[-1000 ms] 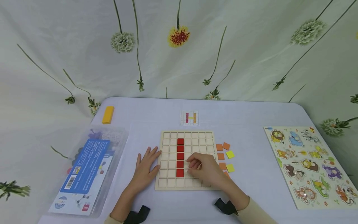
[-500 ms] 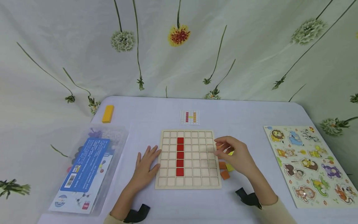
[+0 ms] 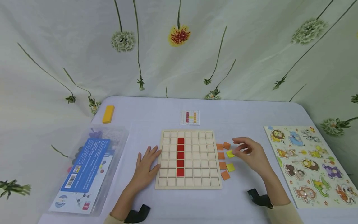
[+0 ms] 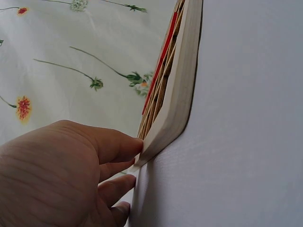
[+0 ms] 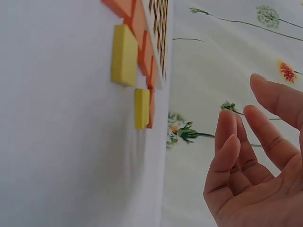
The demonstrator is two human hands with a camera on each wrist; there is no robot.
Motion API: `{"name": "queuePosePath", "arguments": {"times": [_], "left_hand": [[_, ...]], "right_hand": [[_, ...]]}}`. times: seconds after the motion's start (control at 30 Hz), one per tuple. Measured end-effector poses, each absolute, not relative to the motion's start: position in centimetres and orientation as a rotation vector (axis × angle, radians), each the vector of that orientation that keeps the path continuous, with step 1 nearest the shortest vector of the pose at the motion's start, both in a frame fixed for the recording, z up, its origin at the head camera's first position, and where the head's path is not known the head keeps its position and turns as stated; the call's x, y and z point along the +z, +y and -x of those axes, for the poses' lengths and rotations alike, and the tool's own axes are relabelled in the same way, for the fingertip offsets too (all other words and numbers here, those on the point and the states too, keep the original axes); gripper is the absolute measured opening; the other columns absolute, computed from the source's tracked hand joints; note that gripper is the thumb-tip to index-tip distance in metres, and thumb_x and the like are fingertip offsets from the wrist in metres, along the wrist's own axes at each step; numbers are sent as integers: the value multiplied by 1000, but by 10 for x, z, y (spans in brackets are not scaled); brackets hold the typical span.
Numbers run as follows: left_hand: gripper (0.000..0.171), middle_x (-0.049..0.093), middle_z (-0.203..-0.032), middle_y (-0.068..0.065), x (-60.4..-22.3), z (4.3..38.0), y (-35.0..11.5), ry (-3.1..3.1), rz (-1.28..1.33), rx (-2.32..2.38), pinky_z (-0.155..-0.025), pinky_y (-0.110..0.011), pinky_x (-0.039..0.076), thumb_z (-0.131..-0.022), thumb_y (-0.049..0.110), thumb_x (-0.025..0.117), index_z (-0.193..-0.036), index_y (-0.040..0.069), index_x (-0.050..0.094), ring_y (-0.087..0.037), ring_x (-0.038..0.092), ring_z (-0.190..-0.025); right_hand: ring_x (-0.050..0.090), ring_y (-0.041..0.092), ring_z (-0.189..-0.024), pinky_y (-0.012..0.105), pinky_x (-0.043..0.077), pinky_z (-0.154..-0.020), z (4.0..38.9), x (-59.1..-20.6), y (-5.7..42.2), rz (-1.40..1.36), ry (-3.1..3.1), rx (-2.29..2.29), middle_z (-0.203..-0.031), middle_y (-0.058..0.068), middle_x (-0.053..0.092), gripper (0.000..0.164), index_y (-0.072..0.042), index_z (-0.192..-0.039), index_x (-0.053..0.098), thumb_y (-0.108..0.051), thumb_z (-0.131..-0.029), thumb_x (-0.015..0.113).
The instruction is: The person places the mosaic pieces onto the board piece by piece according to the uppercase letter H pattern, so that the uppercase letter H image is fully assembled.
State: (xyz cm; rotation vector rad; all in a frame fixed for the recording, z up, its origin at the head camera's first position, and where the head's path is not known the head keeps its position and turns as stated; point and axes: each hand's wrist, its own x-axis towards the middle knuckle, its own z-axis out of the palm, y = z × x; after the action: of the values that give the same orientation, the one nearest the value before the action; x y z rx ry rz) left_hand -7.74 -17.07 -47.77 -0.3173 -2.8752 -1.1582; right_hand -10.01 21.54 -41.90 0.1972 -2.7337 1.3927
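Note:
A wooden grid board lies mid-table, with a column of several red square tiles set in its cells. My left hand rests at the board's left edge with fingers spread, fingertips touching its side in the left wrist view. To the right of the board lie several orange tiles and two yellow tiles. Just right of these, my right hand hovers with bent fingers. Nothing is between its thumb and fingers in the right wrist view, where both yellow tiles show apart from it.
A small pattern card lies behind the board. At the left stand a clear plastic case with a blue label and a yellow block. An animal puzzle board lies at the right.
My right hand has moved right, from over the board, across the loose tiles, to their right side. The left hand and the red tiles have stayed in place.

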Motion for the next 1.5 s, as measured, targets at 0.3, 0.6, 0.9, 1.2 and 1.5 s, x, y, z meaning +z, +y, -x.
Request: {"name": "queuePosePath", "arguments": {"times": [0.3, 0.6, 0.9, 1.2, 1.5], "left_hand": [[53, 37, -155, -19, -475, 78, -168, -2881, 314, -1148, -114, -66, -4, -90, 7, 60, -142, 4, 49, -44, 16, -148], [52, 37, -155, -19, -474, 79, -167, -2883, 309, -1145, -114, -66, -5, -90, 8, 60, -142, 4, 49, -43, 16, -149], [52, 37, -155, -19, -473, 79, -168, -2883, 316, -1159, -114, -66, -5, -90, 7, 59, -142, 4, 49, -43, 16, -149], [52, 38, -154, -20, -476, 76, -168, -2867, 315, -1172, -114, -67, -4, -90, 6, 60, -141, 3, 50, -45, 17, -148], [52, 38, -154, -20, -477, 75, -170, -2869, 295, -1173, -114, -66, -5, -89, 6, 61, -140, 3, 51, -44, 17, -148]], "right_hand": [[60, 12, -85, 19, 47, -73, 102, -437, 224, -56, -2817, 1483, -117, 17, 65, 44, -5, -127, 62, -10, -84, 75], [59, 15, -85, 21, 47, -70, 105, -448, 225, -30, -2860, 1480, -116, 18, 65, 44, -2, -124, 62, -7, -83, 75], [57, 17, -86, 21, 46, -70, 106, -457, 226, -21, -2902, 1420, -115, 16, 64, 44, -1, -124, 62, -4, -82, 73], [55, 17, -83, 21, 46, -69, 105, -462, 224, -68, -2907, 1319, -106, 13, 62, 41, -1, -119, 64, -2, -80, 75], [53, 15, -78, 20, 45, -67, 107, -464, 218, -79, -2910, 1226, -93, 7, 62, 35, -1, -112, 67, -3, -78, 76]]}}
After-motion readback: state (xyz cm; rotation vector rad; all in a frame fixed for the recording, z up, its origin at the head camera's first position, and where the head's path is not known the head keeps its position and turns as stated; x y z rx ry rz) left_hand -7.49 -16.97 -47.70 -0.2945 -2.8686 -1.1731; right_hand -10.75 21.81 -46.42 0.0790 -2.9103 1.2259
